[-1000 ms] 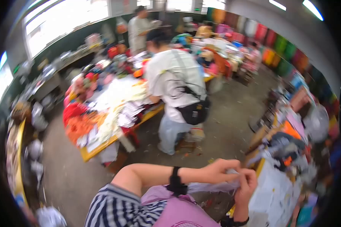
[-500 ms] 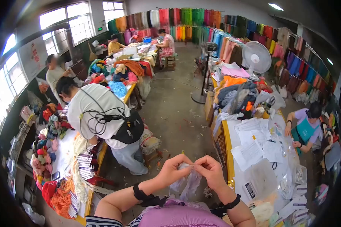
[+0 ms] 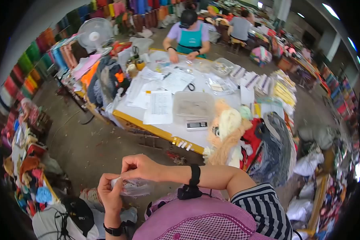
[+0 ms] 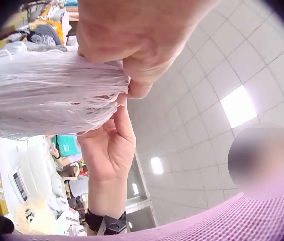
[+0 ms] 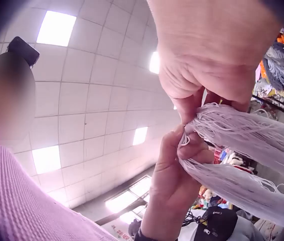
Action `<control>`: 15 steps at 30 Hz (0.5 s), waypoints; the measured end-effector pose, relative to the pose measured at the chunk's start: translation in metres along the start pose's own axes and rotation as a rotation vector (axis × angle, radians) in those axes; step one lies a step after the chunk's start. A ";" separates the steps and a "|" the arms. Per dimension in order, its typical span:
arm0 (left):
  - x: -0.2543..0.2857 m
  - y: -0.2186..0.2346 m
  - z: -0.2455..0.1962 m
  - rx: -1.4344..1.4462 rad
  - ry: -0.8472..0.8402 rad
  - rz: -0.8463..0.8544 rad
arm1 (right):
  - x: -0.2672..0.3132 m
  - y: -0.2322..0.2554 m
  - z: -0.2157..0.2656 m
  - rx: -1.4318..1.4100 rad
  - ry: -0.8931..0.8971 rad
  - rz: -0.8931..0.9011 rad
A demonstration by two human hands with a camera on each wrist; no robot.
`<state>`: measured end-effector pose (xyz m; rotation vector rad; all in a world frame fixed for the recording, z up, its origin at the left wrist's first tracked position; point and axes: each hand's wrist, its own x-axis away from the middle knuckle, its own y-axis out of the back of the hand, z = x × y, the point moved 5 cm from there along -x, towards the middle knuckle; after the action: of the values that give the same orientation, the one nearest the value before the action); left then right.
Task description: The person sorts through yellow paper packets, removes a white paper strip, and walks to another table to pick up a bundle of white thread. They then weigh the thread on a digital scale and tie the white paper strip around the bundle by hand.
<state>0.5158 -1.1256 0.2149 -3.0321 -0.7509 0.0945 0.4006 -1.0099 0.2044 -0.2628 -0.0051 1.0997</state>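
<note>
A bundle of pale lilac-white yarn (image 3: 137, 187) hangs between both hands, over the floor in front of the body. My left hand (image 3: 110, 194) pinches its gathered end between thumb and fingers. Right beside it, the right hand (image 3: 142, 168) has thumb and fingertips pinched at the same end. In the left wrist view the yarn strands (image 4: 41, 93) spread out from the fingertips, which meet closely. From the right wrist, the yarn (image 5: 252, 133) shows as two looped hanks below the fingers. The fingers hide part of the gathered end.
A yellow-edged table (image 3: 156, 126) stands ahead, bearing papers (image 3: 158, 108), a plastic box (image 3: 194, 105), a small scale (image 3: 197, 125) and yarn heaps (image 3: 274, 140). A person in a teal apron (image 3: 190, 42) works behind it. Another person in white (image 3: 48, 220) is close at lower left.
The head view has swung right, from the left-hand table to the one with the scale. Both hands still pinch the yarn bundle together, now lower left in view.
</note>
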 end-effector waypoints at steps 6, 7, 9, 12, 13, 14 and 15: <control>-0.019 -0.015 0.009 -0.115 -0.014 0.209 | 0.026 0.015 -0.014 -0.107 -0.003 -0.105; -0.022 -0.017 0.011 -0.106 -0.009 0.246 | 0.031 0.017 -0.014 -0.100 -0.002 -0.143; -0.025 -0.025 0.015 -0.096 0.008 0.344 | 0.041 0.020 -0.015 -0.069 0.017 -0.190; -0.028 -0.039 0.019 -0.066 0.043 0.405 | 0.059 0.022 -0.012 0.010 0.038 -0.252; -0.028 -0.046 0.021 -0.061 0.046 0.433 | 0.066 0.023 -0.006 0.082 0.065 -0.279; -0.030 -0.052 0.024 -0.025 0.077 0.440 | 0.076 0.023 -0.002 0.174 0.033 -0.274; -0.030 -0.058 0.029 0.009 0.110 0.444 | 0.085 0.025 0.000 0.178 0.030 -0.298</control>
<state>0.4605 -1.0885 0.1899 -3.1026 -0.0621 -0.0634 0.4179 -0.9243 0.1888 -0.1134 0.0777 0.7942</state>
